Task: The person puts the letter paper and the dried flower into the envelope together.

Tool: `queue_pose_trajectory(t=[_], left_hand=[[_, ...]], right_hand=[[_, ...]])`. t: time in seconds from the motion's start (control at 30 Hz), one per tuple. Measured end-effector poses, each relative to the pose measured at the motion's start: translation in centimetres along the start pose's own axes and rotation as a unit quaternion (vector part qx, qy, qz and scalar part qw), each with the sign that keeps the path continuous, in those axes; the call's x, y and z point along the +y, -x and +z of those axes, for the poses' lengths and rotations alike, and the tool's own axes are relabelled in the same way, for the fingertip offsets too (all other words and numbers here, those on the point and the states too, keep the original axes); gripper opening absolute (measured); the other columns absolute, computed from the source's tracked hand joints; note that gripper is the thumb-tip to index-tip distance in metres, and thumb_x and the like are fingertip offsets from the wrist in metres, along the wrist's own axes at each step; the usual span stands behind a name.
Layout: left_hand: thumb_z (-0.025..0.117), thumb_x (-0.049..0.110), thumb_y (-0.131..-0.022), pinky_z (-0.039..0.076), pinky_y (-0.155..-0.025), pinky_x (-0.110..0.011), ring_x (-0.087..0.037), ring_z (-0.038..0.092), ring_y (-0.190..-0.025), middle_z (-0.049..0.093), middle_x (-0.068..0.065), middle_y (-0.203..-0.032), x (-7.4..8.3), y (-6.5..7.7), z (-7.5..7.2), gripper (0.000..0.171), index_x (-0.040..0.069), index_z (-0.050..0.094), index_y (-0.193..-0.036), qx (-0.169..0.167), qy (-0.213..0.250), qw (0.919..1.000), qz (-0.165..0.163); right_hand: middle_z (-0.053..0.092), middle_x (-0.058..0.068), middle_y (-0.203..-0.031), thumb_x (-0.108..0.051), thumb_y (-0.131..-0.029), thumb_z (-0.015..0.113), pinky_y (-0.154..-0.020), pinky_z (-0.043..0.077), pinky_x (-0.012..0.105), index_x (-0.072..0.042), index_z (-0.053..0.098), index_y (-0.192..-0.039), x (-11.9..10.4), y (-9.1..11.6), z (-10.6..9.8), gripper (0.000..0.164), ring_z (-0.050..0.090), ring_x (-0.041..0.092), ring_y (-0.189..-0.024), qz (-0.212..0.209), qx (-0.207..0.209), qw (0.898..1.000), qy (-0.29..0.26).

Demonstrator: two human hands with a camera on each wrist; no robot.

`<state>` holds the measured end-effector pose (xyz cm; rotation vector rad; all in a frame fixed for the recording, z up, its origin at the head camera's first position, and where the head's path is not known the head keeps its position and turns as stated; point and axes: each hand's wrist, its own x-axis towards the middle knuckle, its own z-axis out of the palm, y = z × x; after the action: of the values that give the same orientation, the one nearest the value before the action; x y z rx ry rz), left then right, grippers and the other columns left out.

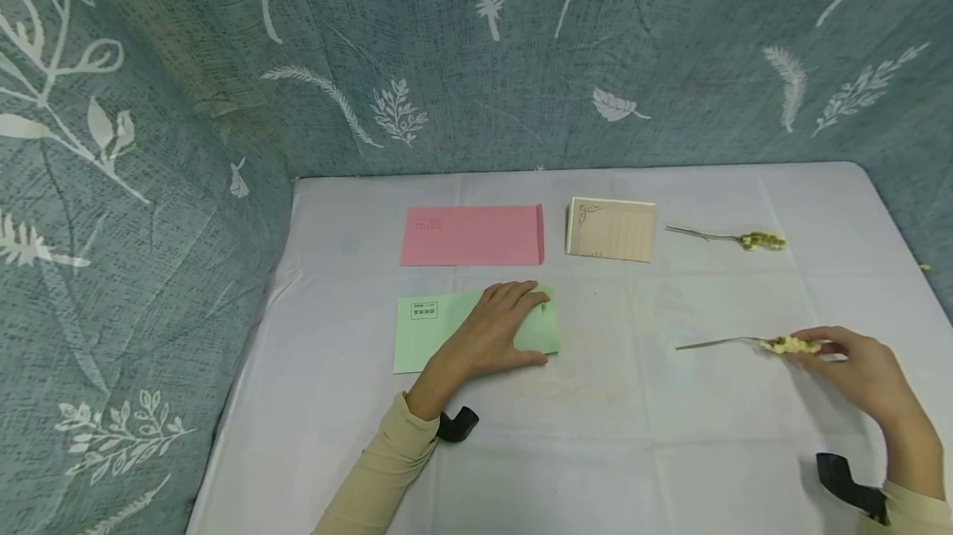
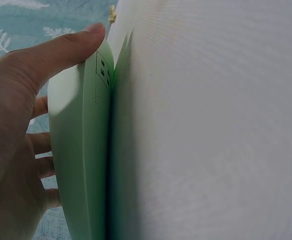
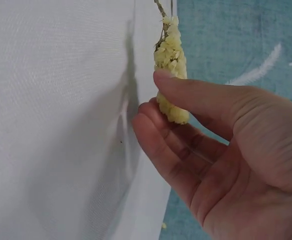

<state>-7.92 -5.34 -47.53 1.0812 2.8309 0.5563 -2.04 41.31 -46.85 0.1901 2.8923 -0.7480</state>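
Observation:
My left hand point(image 1: 495, 332) spans the right part of a green envelope point(image 1: 435, 345) and grips it by its long edges, thumb on the near side and fingers on the far side. In the left wrist view the green envelope point(image 2: 68, 130) bows slightly between thumb and fingers. On the right, my right hand point(image 1: 859, 370) pinches a dried yellow flower sprig point(image 1: 789, 345) by its blossom end, its stem pointing left. The right wrist view shows the thumb across the pale yellow blossoms point(image 3: 172, 55), with the fingertips partly behind them.
Behind the green envelope lies a pink envelope point(image 1: 472, 236). Right of it are a tan, lined card point(image 1: 610, 229) and a second dried flower sprig point(image 1: 759, 241). A white cloth point(image 1: 581, 469) covers the table, and a teal leaf-patterned curtain point(image 1: 447, 64) hangs behind and left.

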Motion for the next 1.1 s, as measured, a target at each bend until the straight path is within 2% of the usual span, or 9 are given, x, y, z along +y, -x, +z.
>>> queue_pose_trajectory(t=[0.4,0.53,0.6,0.67,0.77,0.83,0.9,1.03,1.1], left_hand=[[0.080,0.053,-0.074,0.029,-0.112,-0.042,-0.026,0.042,-0.133,0.046,-0.011,-0.144,-0.2,0.7,0.3,0.080,0.013,0.050,-0.136,0.005,0.000,0.9999,0.010],[0.080,0.053,-0.074,0.029,-0.113,-0.042,-0.026,0.042,-0.133,0.046,-0.011,-0.144,-0.2,1.0,0.3,0.080,0.013,0.050,-0.136,0.006,-0.002,0.9999,0.014],[0.080,0.053,-0.074,0.029,-0.113,-0.042,-0.026,0.042,-0.133,0.046,-0.011,-0.144,-0.3,1.2,0.4,0.080,0.013,0.050,-0.136,0.007,-0.004,0.9998,0.017],[0.080,0.053,-0.074,0.029,-0.112,-0.042,-0.026,0.042,-0.132,0.046,-0.010,-0.144,-0.4,1.1,0.4,0.080,0.013,0.050,-0.136,0.008,-0.004,0.9998,0.017],[0.080,0.054,-0.074,0.029,-0.113,-0.042,-0.026,0.041,-0.133,0.046,-0.010,-0.144,-0.4,1.1,0.4,0.080,0.013,0.050,-0.136,0.007,-0.002,0.9998,0.017],[0.080,0.053,-0.074,0.028,-0.113,-0.042,-0.026,0.041,-0.133,0.046,-0.011,-0.145,-0.4,1.1,0.5,0.081,0.013,0.049,-0.137,0.006,0.001,0.9999,0.016],[0.080,0.054,-0.074,0.028,-0.113,-0.042,-0.026,0.041,-0.133,0.045,-0.011,-0.145,-0.4,1.1,0.5,0.081,0.013,0.049,-0.137,0.004,0.001,0.9999,0.016],[0.080,0.054,-0.074,0.028,-0.113,-0.042,-0.026,0.041,-0.133,0.046,-0.010,-0.145,-0.5,1.1,0.6,0.081,0.013,0.049,-0.137,0.005,-0.002,0.9999,0.016],[0.079,0.054,-0.074,0.029,-0.113,-0.041,-0.025,0.041,-0.133,0.046,-0.010,-0.145,-0.5,1.1,0.6,0.081,0.013,0.049,-0.137,0.006,-0.004,0.9998,0.017]], right_hand=[[0.065,0.027,-0.108,-0.021,-0.090,0.071,-0.059,0.049,0.039,0.004,0.064,-0.116,0.3,0.8,0.4,0.037,0.063,0.037,-0.089,0.009,0.028,0.999,-0.019],[0.064,0.031,-0.110,-0.019,-0.093,0.068,-0.060,0.047,0.037,0.007,0.062,-0.118,0.0,1.5,0.5,0.036,0.061,0.043,-0.093,0.015,0.019,0.999,-0.033],[0.064,0.029,-0.109,-0.020,-0.094,0.067,-0.062,0.047,0.039,0.006,0.062,-0.119,-0.2,1.8,0.6,0.037,0.063,0.023,-0.086,0.018,0.021,0.999,-0.039],[0.063,0.032,-0.111,-0.022,-0.096,0.064,-0.066,0.047,0.046,0.009,0.060,-0.122,-0.3,1.9,0.7,0.040,0.063,0.028,-0.090,0.019,0.015,0.998,-0.054],[0.063,0.032,-0.110,-0.030,-0.097,0.062,-0.070,0.045,0.054,0.009,0.058,-0.125,-0.5,1.9,0.8,0.049,0.057,-0.001,-0.079,0.027,0.013,0.997,-0.071],[0.066,0.030,-0.106,-0.032,-0.097,0.062,-0.070,0.045,0.050,0.010,0.058,-0.125,-0.7,1.9,0.9,0.052,0.060,0.000,-0.076,0.031,0.017,0.996,-0.079],[0.071,0.019,-0.095,-0.033,-0.097,0.062,-0.070,0.049,0.039,0.011,0.057,-0.125,-0.9,1.9,0.9,0.053,0.053,-0.013,-0.067,0.029,0.025,0.995,-0.094],[0.069,-0.013,-0.079,-0.026,-0.097,0.061,-0.057,0.049,0.016,0.012,0.058,-0.123,-1.1,1.7,1.2,0.046,0.062,-0.004,-0.065,0.005,0.048,0.987,-0.152],[0.066,-0.021,-0.080,-0.023,-0.098,0.061,-0.058,0.052,0.016,0.008,0.060,-0.120,-1.2,1.6,1.4,0.038,0.064,-0.002,-0.067,-0.004,0.054,0.980,-0.191]])
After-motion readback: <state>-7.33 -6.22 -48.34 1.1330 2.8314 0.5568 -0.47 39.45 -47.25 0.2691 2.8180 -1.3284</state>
